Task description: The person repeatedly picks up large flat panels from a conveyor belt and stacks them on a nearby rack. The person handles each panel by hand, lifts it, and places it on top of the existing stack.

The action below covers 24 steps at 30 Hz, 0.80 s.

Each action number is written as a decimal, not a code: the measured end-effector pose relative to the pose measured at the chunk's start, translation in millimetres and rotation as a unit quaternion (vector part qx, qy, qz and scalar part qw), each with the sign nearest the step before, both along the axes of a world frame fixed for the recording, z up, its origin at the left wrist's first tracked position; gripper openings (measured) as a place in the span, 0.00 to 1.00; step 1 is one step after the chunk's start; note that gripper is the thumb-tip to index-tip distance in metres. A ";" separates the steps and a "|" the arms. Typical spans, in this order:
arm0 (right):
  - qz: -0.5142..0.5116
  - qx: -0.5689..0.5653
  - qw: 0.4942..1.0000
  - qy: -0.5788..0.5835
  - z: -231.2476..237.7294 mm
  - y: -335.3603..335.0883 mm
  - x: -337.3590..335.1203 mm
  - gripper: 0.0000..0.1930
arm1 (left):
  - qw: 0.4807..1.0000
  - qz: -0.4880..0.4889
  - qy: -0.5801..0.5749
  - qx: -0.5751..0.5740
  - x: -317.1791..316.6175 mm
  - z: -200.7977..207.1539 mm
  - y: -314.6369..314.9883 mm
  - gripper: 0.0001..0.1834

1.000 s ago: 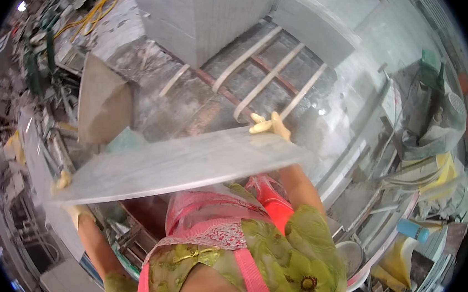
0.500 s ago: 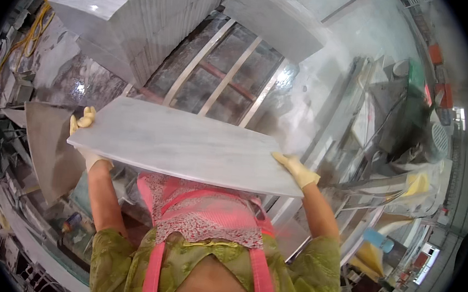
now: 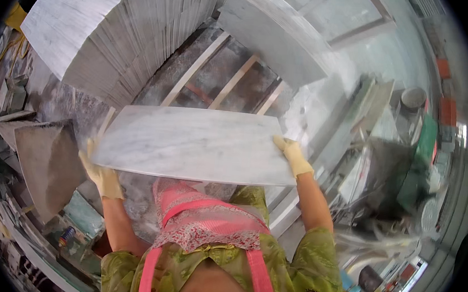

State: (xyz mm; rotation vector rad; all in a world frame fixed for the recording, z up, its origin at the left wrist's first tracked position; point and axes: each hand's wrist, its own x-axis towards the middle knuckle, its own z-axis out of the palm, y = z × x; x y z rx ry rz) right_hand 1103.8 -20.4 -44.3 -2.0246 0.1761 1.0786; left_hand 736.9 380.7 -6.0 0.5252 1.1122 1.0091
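A pale grey-white stone slab (image 3: 195, 145), long and thin, is held level across the front of my body. My left hand (image 3: 102, 173), in a cream rubber glove, is at the slab's left edge near its front corner; some of its fingers are hidden by the slab. The right hand (image 3: 294, 156), gloved the same way, grips the opposite edge, its thumb on the upper face and the other fingers out of sight below. Past the slab, light wooden strips (image 3: 234, 82) lie on the wet floor.
A large row of upright slabs (image 3: 137, 37) stands at the far left, with a smaller group (image 3: 271, 35) at the far middle. Broken stone pieces (image 3: 48, 166) lean at my left. On the right are offcuts (image 3: 373, 111) and a round bucket (image 3: 413, 98).
The slab has levelled out, its left end coming down and a little to the right. My left hand has dropped lower with it, and my view has turned slightly.
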 end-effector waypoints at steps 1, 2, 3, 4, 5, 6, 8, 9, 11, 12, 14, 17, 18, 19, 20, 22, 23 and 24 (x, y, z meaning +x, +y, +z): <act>0.012 -0.006 1.000 0.002 -7.9 -2.3 19.1 0.26 | 0.997 -0.042 0.069 0.016 24.8 11.2 -7.5 0.30; 0.015 -0.003 1.000 -0.004 -13.1 -5.6 35.9 0.26 | 0.994 -0.070 0.085 0.014 44.7 11.4 -14.4 0.29; 0.016 0.004 1.000 -0.011 -19.8 -7.1 52.0 0.27 | 0.990 -0.100 0.100 0.015 66.0 10.6 -19.2 0.29; 0.015 0.011 1.000 -0.017 -28.6 -9.6 69.9 0.27 | 0.991 -0.120 0.058 0.001 82.4 3.7 -18.8 0.29; -0.008 0.037 0.999 0.013 -44.5 -11.1 92.0 0.28 | 0.989 -0.145 0.022 -0.009 103.4 -0.8 -12.0 0.29; -0.033 0.055 0.997 0.050 -59.1 -23.0 104.7 0.29 | 0.985 -0.164 0.059 0.018 116.8 -7.7 -11.0 0.29; -0.085 0.051 0.992 0.076 -92.6 -48.6 126.0 0.30 | 0.968 -0.207 0.132 0.062 154.1 -28.5 -2.5 0.28; -0.101 0.029 0.992 0.064 -113.7 -61.8 135.6 0.30 | 0.970 -0.198 0.141 0.035 185.1 -33.5 0.7 0.28; -0.141 0.007 0.988 0.055 -155.3 -89.6 148.0 0.31 | 0.966 -0.215 0.142 0.006 257.7 -44.5 12.9 0.28; -0.167 0.008 0.984 0.059 -175.0 -102.6 153.7 0.31 | 0.961 -0.242 0.136 0.004 289.6 -54.9 20.3 0.28; -0.209 0.005 0.976 0.064 -206.4 -107.3 163.7 0.32 | 0.956 -0.264 0.125 0.007 343.1 -95.0 43.3 0.27; -0.218 0.009 0.975 0.031 -214.2 -91.8 194.8 0.33 | 0.958 -0.267 0.105 0.013 397.1 -138.4 61.8 0.26; -0.227 -0.005 0.973 0.029 -231.2 -95.9 200.7 0.32 | 0.958 -0.266 0.106 0.008 422.5 -144.3 63.3 0.26; -0.234 -0.019 0.972 0.027 -249.0 -101.9 208.8 0.31 | 0.959 -0.263 0.106 0.003 441.4 -150.9 65.1 0.26; -0.241 -0.034 0.970 0.024 -266.8 -110.0 216.8 0.31 | 0.958 -0.267 0.102 0.004 455.2 -160.3 67.4 0.26; -0.239 -0.034 0.970 0.022 -291.8 -122.2 227.2 0.31 | 0.956 -0.277 0.093 0.006 476.6 -178.3 77.7 0.26; -0.234 -0.032 0.972 0.023 -302.2 -122.1 230.8 0.31 | 0.947 -0.315 0.059 -0.017 472.9 -203.3 98.6 0.28; -0.239 -0.016 0.970 0.032 -299.8 -110.6 233.8 0.32 | 0.949 -0.306 0.078 -0.009 478.3 -202.3 95.3 0.27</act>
